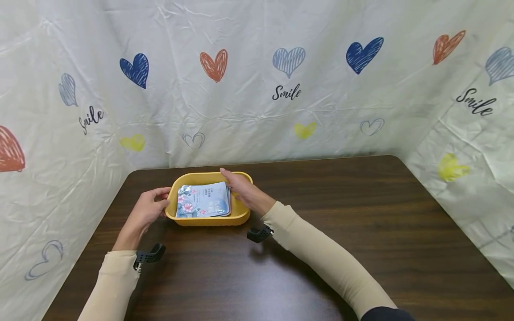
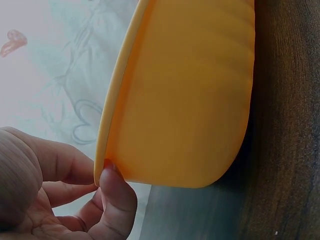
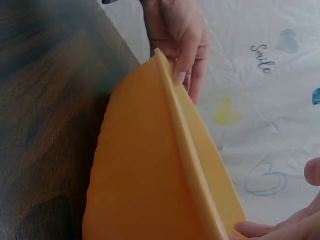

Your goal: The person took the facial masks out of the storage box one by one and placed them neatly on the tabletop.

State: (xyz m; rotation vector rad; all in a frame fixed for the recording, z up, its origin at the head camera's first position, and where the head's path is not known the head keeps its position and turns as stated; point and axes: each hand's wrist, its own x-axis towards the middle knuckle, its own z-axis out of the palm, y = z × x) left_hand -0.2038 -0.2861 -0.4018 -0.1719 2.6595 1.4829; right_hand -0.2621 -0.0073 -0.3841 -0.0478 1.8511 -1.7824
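In the head view, a yellow plastic storage bin [image 1: 213, 221] with rounded ends stands near the far left of the table. Blue sachets [image 1: 204, 200] printed with pink flowers, like sheet-mask packets, lie stacked flat inside it. My left hand [image 1: 149, 206] pinches the rim at the bin's left end; the left wrist view shows the thumb [image 2: 118, 192] below the lip and fingers on its other side. Over the right end reaches my right hand [image 1: 246, 191], thumb apart near the far rim, fingers inside beside the sachets. The right wrist view shows its fingers [image 3: 280, 227] loosely extended over the bin.
The dark wooden table [image 1: 333, 223] extends to the right and toward me. Behind it and at both sides hangs a white sheet [image 1: 249, 26] with hearts and "Smile" prints. Black bands [image 1: 149, 255] are on both wrists.
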